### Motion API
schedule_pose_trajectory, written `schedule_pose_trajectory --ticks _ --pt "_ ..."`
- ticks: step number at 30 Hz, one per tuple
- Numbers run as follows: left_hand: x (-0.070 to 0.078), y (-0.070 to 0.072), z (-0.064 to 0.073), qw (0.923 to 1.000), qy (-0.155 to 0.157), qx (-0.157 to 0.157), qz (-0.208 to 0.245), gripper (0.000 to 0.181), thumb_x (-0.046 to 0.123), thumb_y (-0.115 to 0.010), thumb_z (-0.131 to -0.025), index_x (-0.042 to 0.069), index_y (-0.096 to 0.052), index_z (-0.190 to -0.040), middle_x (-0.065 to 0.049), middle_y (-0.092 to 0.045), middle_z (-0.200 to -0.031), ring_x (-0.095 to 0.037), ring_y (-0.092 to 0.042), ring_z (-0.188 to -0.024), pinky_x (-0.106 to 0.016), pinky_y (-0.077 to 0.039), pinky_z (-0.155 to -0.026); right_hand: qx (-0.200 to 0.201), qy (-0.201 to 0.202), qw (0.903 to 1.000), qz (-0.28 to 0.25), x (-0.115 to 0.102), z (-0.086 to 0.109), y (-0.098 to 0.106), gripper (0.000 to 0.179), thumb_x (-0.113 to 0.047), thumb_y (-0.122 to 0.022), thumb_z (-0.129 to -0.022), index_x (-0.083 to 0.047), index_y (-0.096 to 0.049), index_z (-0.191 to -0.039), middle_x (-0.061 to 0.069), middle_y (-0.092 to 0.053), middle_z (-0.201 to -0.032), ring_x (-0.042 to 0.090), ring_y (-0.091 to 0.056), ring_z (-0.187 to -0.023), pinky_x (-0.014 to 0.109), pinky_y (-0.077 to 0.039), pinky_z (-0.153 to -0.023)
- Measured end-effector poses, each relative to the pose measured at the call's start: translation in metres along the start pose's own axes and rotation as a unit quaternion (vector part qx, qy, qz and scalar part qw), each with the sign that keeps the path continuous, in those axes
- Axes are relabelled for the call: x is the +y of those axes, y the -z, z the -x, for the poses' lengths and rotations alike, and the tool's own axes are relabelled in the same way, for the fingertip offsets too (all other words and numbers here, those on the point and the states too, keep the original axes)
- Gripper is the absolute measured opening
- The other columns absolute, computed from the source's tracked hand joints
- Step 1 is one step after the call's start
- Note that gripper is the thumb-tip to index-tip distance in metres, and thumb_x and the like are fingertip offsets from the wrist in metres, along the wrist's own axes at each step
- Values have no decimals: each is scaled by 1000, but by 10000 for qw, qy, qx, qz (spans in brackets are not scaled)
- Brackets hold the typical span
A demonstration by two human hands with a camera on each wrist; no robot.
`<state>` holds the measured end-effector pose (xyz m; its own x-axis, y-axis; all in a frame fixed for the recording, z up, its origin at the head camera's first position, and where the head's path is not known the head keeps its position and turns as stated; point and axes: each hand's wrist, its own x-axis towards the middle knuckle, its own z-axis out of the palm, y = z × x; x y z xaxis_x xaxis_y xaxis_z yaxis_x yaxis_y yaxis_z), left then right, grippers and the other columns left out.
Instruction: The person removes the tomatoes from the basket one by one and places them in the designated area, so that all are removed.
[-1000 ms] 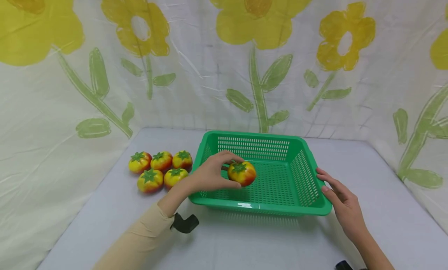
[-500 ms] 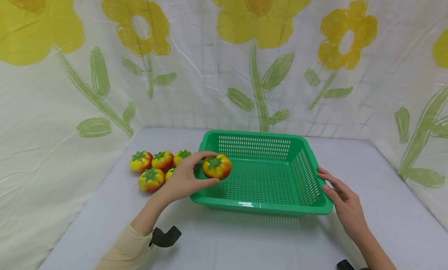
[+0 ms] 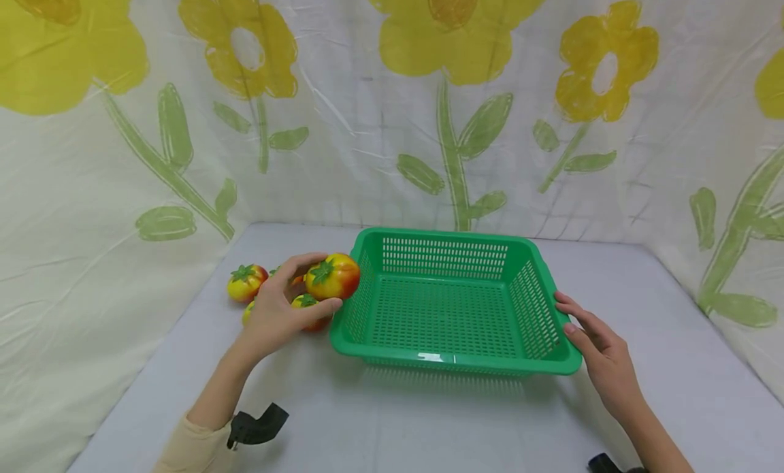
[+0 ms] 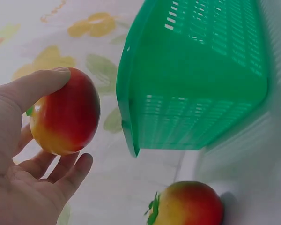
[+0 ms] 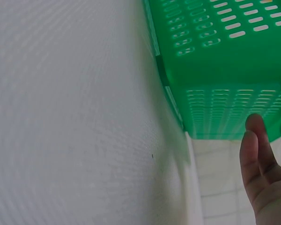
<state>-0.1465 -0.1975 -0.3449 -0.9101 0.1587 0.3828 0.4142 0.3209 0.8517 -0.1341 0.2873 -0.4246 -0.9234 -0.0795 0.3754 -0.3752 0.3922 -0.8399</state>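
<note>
In the head view my left hand (image 3: pixel 278 310) grips a yellow-and-red tomato (image 3: pixel 335 277) with a green leafy top. It is raised over the left rim of the green plastic basket (image 3: pixel 444 357), thumb on one side and fingers on the other. In the left wrist view the held tomato (image 4: pixel 68 112) is apart from the basket wall (image 4: pixel 196 70). Other tomatoes (image 3: pixel 246 283) sit on the table at left, partly hidden behind this hand. My right hand (image 3: pixel 603 357) touches the basket's right rim with fairly straight fingers; the right wrist view shows two fingers (image 5: pixel 255 154) by the outer wall.
A white-covered table (image 3: pixel 429 425) carries the basket, whose slotted floor (image 3: pixel 444 316) shows. Behind it hangs a white cloth backdrop (image 3: pixel 343 153) painted with yellow flowers. Black wrist mounts (image 3: pixel 257 425) sit on both arms.
My left hand has carried the tomato leftward from over the basket's inside to its left rim, in front of the other tomatoes. My right hand and the basket have hardly moved.
</note>
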Motion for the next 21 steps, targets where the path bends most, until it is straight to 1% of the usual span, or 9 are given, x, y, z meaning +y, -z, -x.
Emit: schedule_pose_trajectory --ticks 2,4,7,12,17,21 --pt "-3 4 3 9999 123 25 66 65 16 -83 -81 18 -52 -138 1 -51 -135 -20 -57 -114 -26 -48 -94 -7 0 10000 8 0 0 0 37 -12 -49 -105 -7 -52 -141 2 -42 -151 11 -31 -141 11 -35 -97" --pt "-5 8 5 9998 191 65 17 65 18 -83 -82 19 -51 -138 1 -51 -136 -19 -56 -116 -25 -47 -95 -19 0 10000 11 -1 -1 0 37 -12 -49 -105 -7 -52 -141 2 -42 -151 11 -31 -141 11 -35 -97" --pt "-10 14 8 9994 197 190 -223 64 21 -83 -82 18 -52 -138 3 -51 -136 -16 -51 -120 -23 -44 -98 -26 -11 10000 5 -1 -1 0 37 -12 -49 -105 -7 -52 -141 2 -42 -151 11 -31 -141 11 -35 -97" --pt "-20 24 11 9967 247 366 -677 64 23 -82 -83 16 -51 -138 4 -51 -136 -12 -47 -121 -20 -43 -97 -13 -22 10000 2 -2 0 0 37 -12 -48 -105 -7 -52 -141 2 -42 -151 11 -31 -141 11 -36 -97" --pt "-27 35 15 9944 250 568 -851 63 20 -83 -82 15 -52 -137 4 -51 -135 -11 -48 -120 -16 -41 -96 -6 -29 10000 19 -2 0 0 37 -12 -48 -105 -7 -52 -141 2 -42 -151 11 -31 -141 11 -35 -97" --pt "-31 45 17 9927 257 712 -938 65 17 -83 -82 13 -52 -138 2 -52 -134 -12 -48 -119 -14 -42 -95 -12 -45 10000 -5 -1 0 0 37 -12 -48 -105 -7 -51 -142 2 -42 -151 12 -31 -141 11 -35 -97"
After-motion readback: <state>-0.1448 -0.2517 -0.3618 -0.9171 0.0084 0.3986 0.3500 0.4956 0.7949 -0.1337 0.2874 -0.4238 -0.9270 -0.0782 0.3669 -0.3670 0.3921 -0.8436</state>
